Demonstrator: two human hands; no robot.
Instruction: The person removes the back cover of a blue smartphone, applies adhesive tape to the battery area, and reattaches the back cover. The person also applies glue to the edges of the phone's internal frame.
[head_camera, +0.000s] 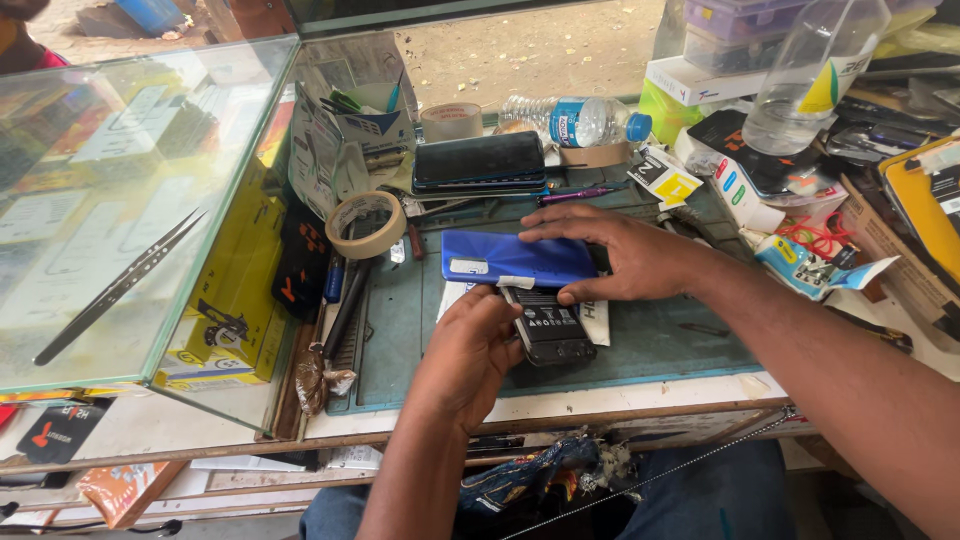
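An opened phone (552, 330) lies on a teal work mat (660, 345), its black battery and inner parts facing up. My left hand (470, 350) rests at its left edge, fingers curled against the body. Just beyond it lies a blue back cover (505, 258). My right hand (625, 250) lies flat across the cover's right end, its thumb touching the phone's upper right edge. Whether the cover is joined to the phone, I cannot tell.
A second dark phone (480, 160) lies further back. A tape roll (365, 225) and tools sit left of the mat, a plastic bottle (570, 120) behind. A glass case (130, 200) with tweezers (120, 285) on top stands left. Boxes and packets crowd the right.
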